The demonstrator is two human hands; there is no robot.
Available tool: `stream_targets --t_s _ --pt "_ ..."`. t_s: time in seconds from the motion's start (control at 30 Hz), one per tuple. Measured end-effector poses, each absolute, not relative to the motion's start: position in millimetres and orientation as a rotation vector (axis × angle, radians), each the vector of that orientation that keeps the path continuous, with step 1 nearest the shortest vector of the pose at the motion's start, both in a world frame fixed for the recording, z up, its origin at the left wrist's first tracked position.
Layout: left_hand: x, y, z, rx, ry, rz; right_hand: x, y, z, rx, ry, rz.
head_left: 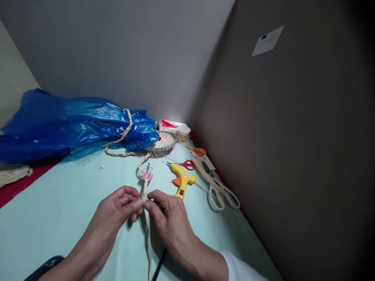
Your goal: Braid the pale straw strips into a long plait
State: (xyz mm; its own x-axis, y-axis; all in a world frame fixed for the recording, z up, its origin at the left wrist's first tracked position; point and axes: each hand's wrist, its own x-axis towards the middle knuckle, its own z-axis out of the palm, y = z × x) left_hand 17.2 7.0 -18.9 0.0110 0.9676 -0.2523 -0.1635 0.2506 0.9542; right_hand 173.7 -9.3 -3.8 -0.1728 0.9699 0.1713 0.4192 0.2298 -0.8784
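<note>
A pale straw-coloured braid [145,188] runs toward me from a pink clip or pad [147,175] with metal wires on the table. My left hand [121,205] pinches the braid's near end from the left, thumb and forefinger closed. From the right, my right hand [168,214] pinches the same spot, its fingertips almost meeting the left ones. Below the fingers a loose flat strand [148,242] hangs toward me, and another trails under my left hand. Beyond the clip the finished braid curls back toward a blue plastic bag [88,121].
Right of the braid lie a yellow glue gun [183,177], red-handled scissors [189,165], large white-handled scissors [216,195] and orange-handled scissors [199,151]. At the back stand a round woven basket [164,146] and a paper cup [183,132]. Walls close off the back and right.
</note>
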Motion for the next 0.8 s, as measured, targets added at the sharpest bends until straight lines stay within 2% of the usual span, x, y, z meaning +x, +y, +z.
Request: stream_targets --t_s 0.17,0.5,0.63,0.8 --pt "19.4 7.7 -17.6 0.894 1.224 1.053 172.1 -9.3 -10.2 -1.221 -1.736 0.79" --pt "27.8 6.6 -16.9 0.959 1.188 1.094 176.7 -5.8 -21.4 -1.024 -1.904 0.303" --pt "30.6 7.3 -18.2 0.951 1.221 1.105 181.6 -1.8 -25.5 -0.972 -1.958 0.258" --pt "27.4 7.1 -16.8 0.955 1.203 0.929 184.4 2.1 -31.0 -0.978 -1.999 0.309"
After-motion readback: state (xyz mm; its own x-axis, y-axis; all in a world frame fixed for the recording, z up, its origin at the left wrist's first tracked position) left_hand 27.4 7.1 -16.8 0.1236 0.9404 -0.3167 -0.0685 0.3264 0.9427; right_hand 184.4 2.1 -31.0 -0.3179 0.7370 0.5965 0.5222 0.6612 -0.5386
